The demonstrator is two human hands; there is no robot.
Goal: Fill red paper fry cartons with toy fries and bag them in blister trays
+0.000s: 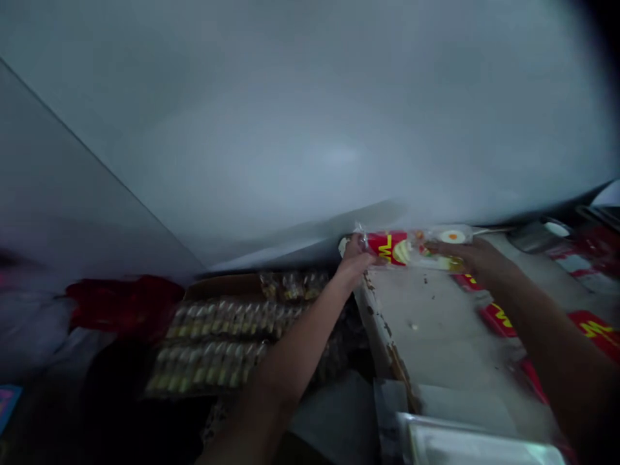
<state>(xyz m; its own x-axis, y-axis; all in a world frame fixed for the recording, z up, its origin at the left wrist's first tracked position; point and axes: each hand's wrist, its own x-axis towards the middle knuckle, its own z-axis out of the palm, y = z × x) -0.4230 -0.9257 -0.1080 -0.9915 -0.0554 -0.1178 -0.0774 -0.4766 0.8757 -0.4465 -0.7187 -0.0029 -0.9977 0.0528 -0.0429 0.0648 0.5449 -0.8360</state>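
Note:
A long clear plastic packet with a red panel and a yellow letter spans my two hands, near the wall end of the table. A white round shape with an orange centre, like a fried egg, shows at its right end. My left hand is closed on the packet's left end. On the right part lies my right hand, fingers bent over the plastic. Whether this is one packet or two end to end, I cannot tell. More red packets with yellow letters lie on the table below my right forearm.
The worn pale table has a chipped left edge. Left of it, lower down, a box holds rows of wrapped pale pieces. A metal tin stands far right; a clear-lidded tray sits in front. A wall rises behind.

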